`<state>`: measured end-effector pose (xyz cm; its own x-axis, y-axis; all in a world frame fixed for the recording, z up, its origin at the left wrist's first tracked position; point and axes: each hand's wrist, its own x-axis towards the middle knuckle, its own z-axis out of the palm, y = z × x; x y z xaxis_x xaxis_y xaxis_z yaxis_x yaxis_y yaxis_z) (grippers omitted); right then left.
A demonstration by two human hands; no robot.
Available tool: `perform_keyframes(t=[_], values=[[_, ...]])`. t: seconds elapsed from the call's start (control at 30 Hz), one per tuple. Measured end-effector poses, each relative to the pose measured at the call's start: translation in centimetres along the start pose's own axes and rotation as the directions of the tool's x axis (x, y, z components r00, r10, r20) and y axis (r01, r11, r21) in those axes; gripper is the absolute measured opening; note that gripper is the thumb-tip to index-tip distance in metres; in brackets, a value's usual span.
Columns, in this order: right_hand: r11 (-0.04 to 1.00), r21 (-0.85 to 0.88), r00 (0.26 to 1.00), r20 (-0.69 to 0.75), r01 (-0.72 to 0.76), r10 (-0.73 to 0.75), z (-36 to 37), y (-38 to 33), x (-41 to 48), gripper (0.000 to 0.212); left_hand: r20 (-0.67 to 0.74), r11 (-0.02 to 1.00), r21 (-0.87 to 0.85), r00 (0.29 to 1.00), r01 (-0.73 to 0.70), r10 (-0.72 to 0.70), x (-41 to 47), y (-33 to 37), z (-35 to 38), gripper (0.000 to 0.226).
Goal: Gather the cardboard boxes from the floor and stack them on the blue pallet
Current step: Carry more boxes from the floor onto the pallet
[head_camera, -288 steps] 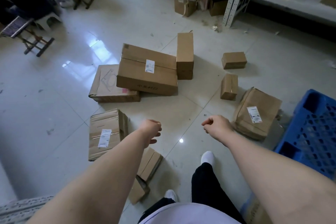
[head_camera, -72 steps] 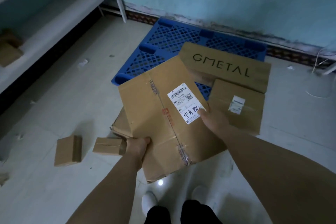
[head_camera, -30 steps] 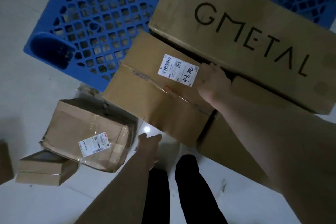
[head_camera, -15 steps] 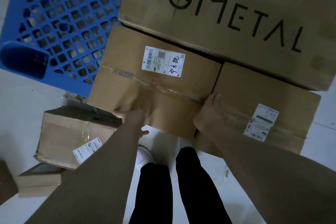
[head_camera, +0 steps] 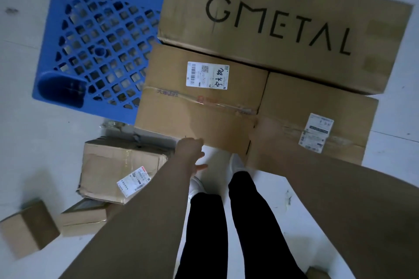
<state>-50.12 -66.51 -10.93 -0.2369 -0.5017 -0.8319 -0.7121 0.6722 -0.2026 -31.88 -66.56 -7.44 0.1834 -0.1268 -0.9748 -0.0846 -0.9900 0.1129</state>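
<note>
The blue pallet [head_camera: 95, 47] runs off the top edge and lies mostly hidden under boxes. The GMETAL box [head_camera: 272, 56] is cut off there too. The right hand [head_camera: 266, 129] blurs into the brown cardboard, so its fingers cannot be made out. A box corner [head_camera: 317, 273] barely shows at the bottom edge. The print on the label [head_camera: 317, 132] is too small to read.

The blue pallet [head_camera: 95, 47] lies flat on the floor [head_camera: 45, 142]. A long box [head_camera: 283, 22] printed GMETAL lies on it. A taped box [head_camera: 199, 106] and a labelled box [head_camera: 317, 120] sit side by side against the long box. A crumpled box [head_camera: 113, 170], a low box [head_camera: 84, 219] and a small box [head_camera: 27, 229] lie on the floor nearby.
</note>
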Motion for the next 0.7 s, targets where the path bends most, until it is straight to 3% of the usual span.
perform_keyframes(t=[0.07,0.2,0.33,0.5,0.6,0.7], values=[[0.999,0.042,0.999,-0.048,0.026,-0.024,-0.9,-0.3,-2.6,0.028,0.067,0.998,-0.012,0.996,-0.054,0.054,-2.6,0.9,-0.6,0.007],[0.992,0.078,0.986,-0.143,0.100,-0.088,-2.6,-1.0,-8.7,0.014,0.079,0.989,-0.017,0.986,-0.146,0.147,-7.8,2.5,-2.5,0.017],[0.965,0.226,0.974,-0.211,0.133,-0.084,-4.2,-2.1,-14.2,0.021,0.095,0.965,0.045,0.963,-0.259,0.254,-13.3,3.3,-4.2,0.009],[0.950,0.265,0.961,-0.261,0.166,-0.096,-6.1,-2.6,-20.4,0.020,0.126,0.932,0.074,0.930,-0.355,0.345,-19.9,3.0,-6.0,0.022],[0.919,0.342,0.946,-0.312,0.195,-0.085,-7.5,-2.4,-23.8,0.020,0.149,0.908,0.122,0.912,-0.401,0.383,-23.5,2.4,-7.1,0.010],[0.894,0.391,0.942,-0.323,0.219,-0.090,-8.6,-1.8,-26.9,0.017,0.166,0.889,0.142,0.896,-0.436,0.412,-25.9,1.9,-7.7,0.014]])
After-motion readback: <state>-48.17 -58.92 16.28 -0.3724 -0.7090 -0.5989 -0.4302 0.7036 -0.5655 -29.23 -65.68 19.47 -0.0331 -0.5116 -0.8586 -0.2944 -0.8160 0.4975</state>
